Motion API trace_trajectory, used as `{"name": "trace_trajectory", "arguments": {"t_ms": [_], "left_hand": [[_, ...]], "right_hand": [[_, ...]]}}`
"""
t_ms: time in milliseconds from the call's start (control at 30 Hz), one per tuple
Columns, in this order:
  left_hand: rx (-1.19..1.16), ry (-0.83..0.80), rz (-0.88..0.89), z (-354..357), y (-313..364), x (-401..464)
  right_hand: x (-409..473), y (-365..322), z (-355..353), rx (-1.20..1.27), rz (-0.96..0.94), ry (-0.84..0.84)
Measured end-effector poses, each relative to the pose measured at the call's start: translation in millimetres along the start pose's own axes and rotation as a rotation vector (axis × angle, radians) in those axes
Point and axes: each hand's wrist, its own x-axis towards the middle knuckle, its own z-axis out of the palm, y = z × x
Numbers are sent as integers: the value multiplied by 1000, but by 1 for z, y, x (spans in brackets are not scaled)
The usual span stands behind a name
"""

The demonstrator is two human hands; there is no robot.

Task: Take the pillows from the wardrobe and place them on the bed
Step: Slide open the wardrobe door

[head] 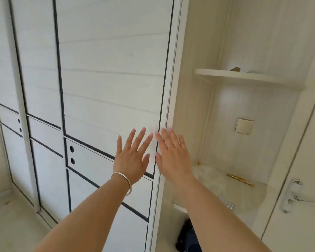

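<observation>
A white wardrobe with dark-lined sliding doors [109, 79] fills the left and middle of the head view, and its doors are closed. My left hand [132, 157], with a silver bangle on the wrist, is spread flat against the right end of the nearest door. My right hand [172, 157] is spread beside it at the door's right edge strip. Neither hand holds anything. No pillows and no bed are in view.
Right of the wardrobe is a cream corner niche with a curved upper shelf [244, 76], a lower shelf holding a gold pen-like object [241, 180] and clear wrapping, and a wall switch [244, 126]. A door with a metal handle [295, 197] stands far right. Dark footwear [185, 237] lies below.
</observation>
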Motion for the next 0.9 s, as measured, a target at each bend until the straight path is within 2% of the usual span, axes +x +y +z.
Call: {"name": "trace_trajectory", "arguments": {"t_ms": [100, 233, 533, 800, 900], "left_hand": [[91, -12, -79, 17, 1, 18], [88, -2, -125, 36, 5, 31], [111, -111, -171, 45, 28, 46], [108, -160, -188, 51, 24, 49], [119, -157, -212, 53, 17, 51]], "right_hand": [[18, 10, 16, 14, -156, 30], [35, 16, 35, -6, -280, 84], [45, 12, 58, 115, -313, 157], [48, 2, 56, -26, -288, 17], [49, -8, 52, -100, -253, 14]]}}
